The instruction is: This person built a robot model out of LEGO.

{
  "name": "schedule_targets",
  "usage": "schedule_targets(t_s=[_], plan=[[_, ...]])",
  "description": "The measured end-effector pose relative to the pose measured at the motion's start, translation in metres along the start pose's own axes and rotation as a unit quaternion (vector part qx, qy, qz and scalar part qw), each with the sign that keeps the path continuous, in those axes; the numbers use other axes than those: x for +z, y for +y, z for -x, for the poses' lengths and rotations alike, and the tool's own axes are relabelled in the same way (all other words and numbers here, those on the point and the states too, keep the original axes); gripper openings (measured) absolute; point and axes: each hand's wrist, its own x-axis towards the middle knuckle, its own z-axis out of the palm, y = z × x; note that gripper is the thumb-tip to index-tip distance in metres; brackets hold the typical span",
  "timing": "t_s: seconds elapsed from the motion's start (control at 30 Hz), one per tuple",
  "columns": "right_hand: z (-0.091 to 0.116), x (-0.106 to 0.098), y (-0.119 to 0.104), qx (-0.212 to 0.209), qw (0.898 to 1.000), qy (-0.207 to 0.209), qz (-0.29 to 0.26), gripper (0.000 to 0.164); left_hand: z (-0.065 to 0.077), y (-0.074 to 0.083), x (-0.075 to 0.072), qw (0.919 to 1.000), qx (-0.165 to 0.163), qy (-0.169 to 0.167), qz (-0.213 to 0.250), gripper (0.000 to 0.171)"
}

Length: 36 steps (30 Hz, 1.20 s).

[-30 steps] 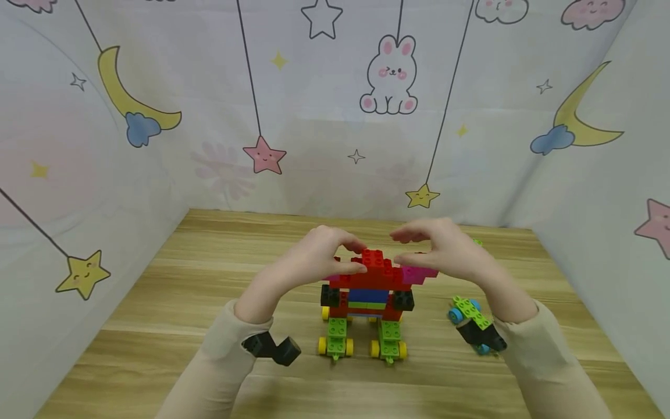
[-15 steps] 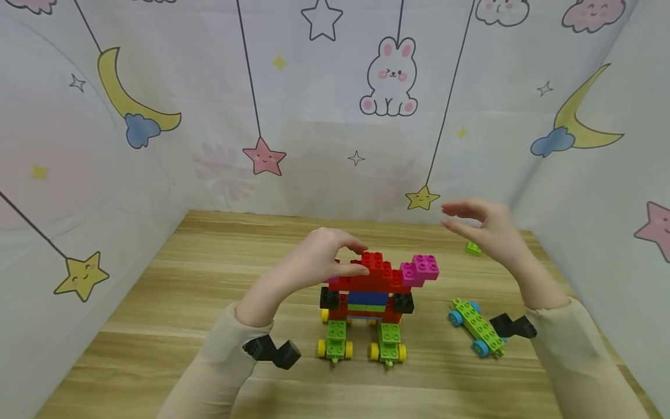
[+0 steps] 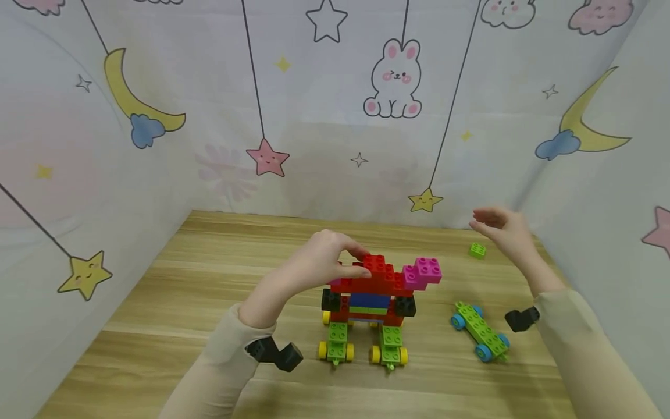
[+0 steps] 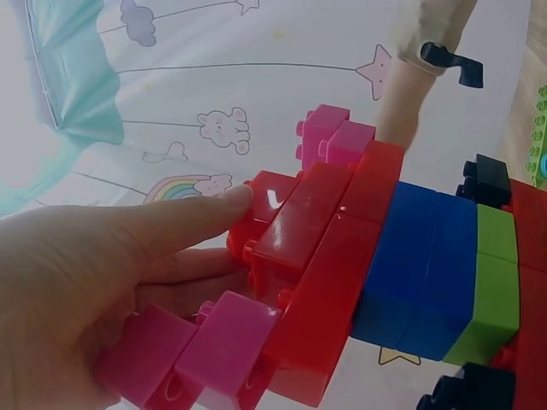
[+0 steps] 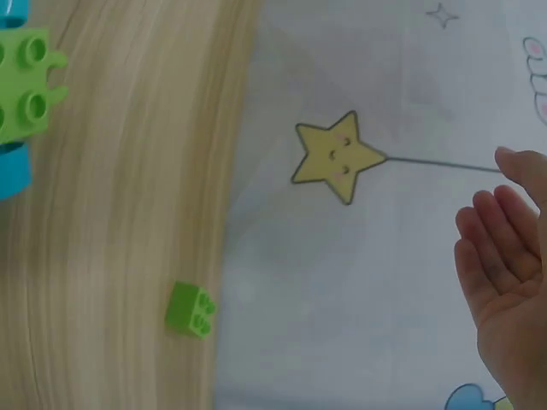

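Note:
A toy figure built of building blocks (image 3: 369, 285) stands mid-table, with red, blue and green layers, black side blocks and green wheeled bases with yellow wheels. My left hand (image 3: 316, 262) holds the red block (image 3: 374, 263) at its top from the left. In the left wrist view the thumb (image 4: 224, 203) lies along that block and the other fingers pass behind it. Stepped pink blocks (image 3: 428, 269) stick out on the figure's right side. My right hand (image 3: 506, 233) is raised at the back right with loosely bent fingers, holding nothing, near a small green block (image 3: 477, 250).
A green wheeled base with blue wheels (image 3: 480, 330) lies on the wooden table (image 3: 220, 326) right of the figure. White printed cloth (image 3: 324, 134) walls the table in at the back and both sides. Each wrist carries a black camera mount (image 3: 274, 354).
My right hand has left the figure's pink blocks, moving right and back past the small green block. The left hand keeps its place on the red top.

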Motion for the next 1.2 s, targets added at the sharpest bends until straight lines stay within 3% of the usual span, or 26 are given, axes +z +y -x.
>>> schedule_targets(t_s=[0.2, 0.63, 1.2], plan=[[0.0, 0.0, 0.034, 0.02, 1.0, -0.011, 0.004, 0.047, -0.002, 0.0, 0.0, 0.9999, -0.011, -0.005, 0.005, 0.036], [-0.005, 0.008, 0.085, 0.08, 0.996, -0.028, 0.019, 0.052, -0.002, 0.002, -0.001, 0.9997, -0.02, -0.012, -0.005, 0.036], [-0.007, 0.019, 0.12, 0.089, 0.99, -0.097, 0.044, 0.059, -0.001, 0.003, -0.002, 0.9999, -0.008, -0.01, 0.001, 0.035]])
